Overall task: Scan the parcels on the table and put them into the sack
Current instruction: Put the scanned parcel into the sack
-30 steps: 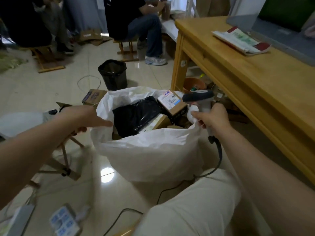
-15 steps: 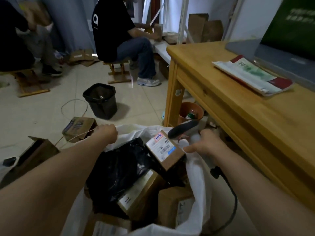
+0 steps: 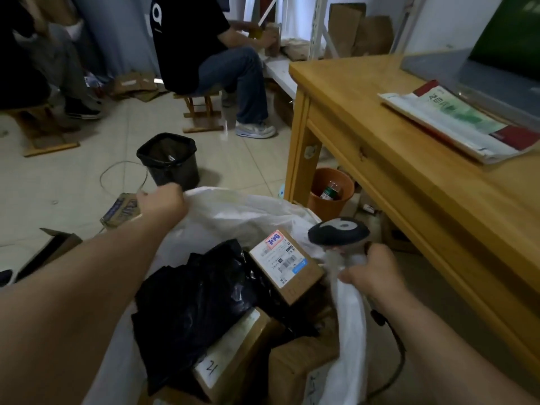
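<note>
White woven sack standing open on floor beside light wooden table, holding four visible parcels: one black plastic mailer bag and three brown cardboard boxes, topmost labelled box lying tilted against mailer. Left hand curling round sack's far rim, holding it up. Right hand gripping one grey-black handheld scanner and pinching near rim along with it. One folded printed packet lying on table. One black bin and one orange bucket sitting on floor beyond.
</note>
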`<state>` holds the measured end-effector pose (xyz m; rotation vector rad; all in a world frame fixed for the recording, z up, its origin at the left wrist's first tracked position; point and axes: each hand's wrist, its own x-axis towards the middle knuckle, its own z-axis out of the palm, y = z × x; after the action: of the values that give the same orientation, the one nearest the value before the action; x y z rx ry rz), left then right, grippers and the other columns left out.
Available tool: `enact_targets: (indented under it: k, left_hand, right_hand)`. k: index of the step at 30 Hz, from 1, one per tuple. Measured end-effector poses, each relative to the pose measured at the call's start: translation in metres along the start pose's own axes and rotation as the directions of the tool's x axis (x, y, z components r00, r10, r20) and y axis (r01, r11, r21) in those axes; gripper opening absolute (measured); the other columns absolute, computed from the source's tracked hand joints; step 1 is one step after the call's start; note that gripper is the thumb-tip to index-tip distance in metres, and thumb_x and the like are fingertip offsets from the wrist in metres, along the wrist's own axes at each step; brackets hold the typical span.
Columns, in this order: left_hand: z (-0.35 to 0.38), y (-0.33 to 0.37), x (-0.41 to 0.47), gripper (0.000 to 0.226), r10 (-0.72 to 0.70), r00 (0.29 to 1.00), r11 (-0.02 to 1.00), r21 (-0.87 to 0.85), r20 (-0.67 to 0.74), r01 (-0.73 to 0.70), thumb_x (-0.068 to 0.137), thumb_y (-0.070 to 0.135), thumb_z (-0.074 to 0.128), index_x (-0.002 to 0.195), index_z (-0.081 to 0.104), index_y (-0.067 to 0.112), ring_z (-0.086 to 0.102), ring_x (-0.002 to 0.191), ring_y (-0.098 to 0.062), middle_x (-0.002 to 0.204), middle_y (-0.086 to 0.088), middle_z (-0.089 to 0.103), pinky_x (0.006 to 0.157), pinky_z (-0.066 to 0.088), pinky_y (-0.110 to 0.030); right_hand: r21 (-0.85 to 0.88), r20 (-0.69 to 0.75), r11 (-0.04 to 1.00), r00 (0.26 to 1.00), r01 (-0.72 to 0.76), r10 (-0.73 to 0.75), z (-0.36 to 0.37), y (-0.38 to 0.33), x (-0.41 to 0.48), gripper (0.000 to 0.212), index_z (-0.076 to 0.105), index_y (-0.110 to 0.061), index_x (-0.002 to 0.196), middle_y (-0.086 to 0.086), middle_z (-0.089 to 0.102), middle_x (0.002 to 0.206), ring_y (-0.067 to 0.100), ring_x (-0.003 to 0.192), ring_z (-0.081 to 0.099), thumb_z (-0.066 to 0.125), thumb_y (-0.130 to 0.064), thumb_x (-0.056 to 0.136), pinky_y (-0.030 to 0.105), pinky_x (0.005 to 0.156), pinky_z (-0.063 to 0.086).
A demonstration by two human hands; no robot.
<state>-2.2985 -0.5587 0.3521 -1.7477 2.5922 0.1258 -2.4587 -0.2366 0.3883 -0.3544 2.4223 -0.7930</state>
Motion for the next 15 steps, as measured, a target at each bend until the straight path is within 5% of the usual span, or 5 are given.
enact_targets:
  k: [3,5,7,10,15]
  left_hand:
    - [-0.043,-0.005,-0.004,0.013,-0.046,0.982,0.998,-0.06,-0.182,0.036,0.09,0.006,0.042,0.085,0.051,0.013,0.053,0.089,-0.031,0.072,-0.005,0.045,0.102,0.025,-0.039]
    - [-0.052,-0.014,-0.011,0.013,-0.085,0.981,0.996,-0.054,-0.176,0.076,0.088,0.004,0.043,0.081,0.048,0.013,0.056,0.095,-0.033,0.071,-0.005,0.046,0.105,0.023,-0.041]
    - [-0.049,-0.019,-0.025,0.012,-0.127,0.987,0.992,-0.028,-0.101,0.125,0.085,0.007,0.051,0.097,0.05,0.01,0.054,0.109,-0.035,0.096,-0.013,0.059,0.108,0.021,-0.045]
    - [-0.044,-0.004,-0.061,0.075,-0.091,0.995,0.995,0.034,-0.032,0.092,0.08,0.022,0.065,0.142,0.026,0.008,0.032,0.132,-0.038,0.14,-0.022,0.035,0.111,0.016,-0.052]
    - [-0.036,0.051,-0.132,0.085,0.197,0.973,0.98,-0.036,0.121,-0.194,0.085,0.045,0.062,0.151,0.015,0.02,0.001,0.146,-0.036,0.158,-0.019,0.003,0.114,0.002,-0.056]
  right_hand:
    - [0.035,-0.107,0.998,0.993,0.058,-0.054,-0.004,0.002,-0.018,0.038,0.058,-0.008,0.107,0.009,0.063,0.106,0.03,0.105,0.06,0.076,-0.006,0.074,0.049,0.091,0.051]
    - [0.065,-0.135,0.995,0.989,0.078,-0.069,-0.004,0.006,-0.035,0.033,0.058,-0.009,0.103,0.008,0.062,0.101,0.03,0.105,0.06,0.077,-0.006,0.075,0.044,0.09,0.051]
    - [0.11,-0.14,0.991,0.988,0.075,-0.059,-0.006,0.009,-0.05,0.04,0.059,-0.005,0.112,0.011,0.062,0.106,0.031,0.108,0.059,0.077,-0.007,0.076,0.043,0.091,0.05]
    - [0.108,-0.117,0.993,0.992,0.053,-0.041,-0.013,0.012,-0.073,0.046,0.056,-0.001,0.117,0.014,0.061,0.112,0.032,0.109,0.058,0.077,-0.008,0.077,0.04,0.087,0.048]
    - [0.172,-0.078,0.982,0.995,0.082,-0.069,-0.026,0.03,-0.113,0.031,0.061,-0.009,0.104,0.009,0.067,0.097,0.024,0.093,0.065,0.077,-0.015,0.078,0.041,0.084,0.055]
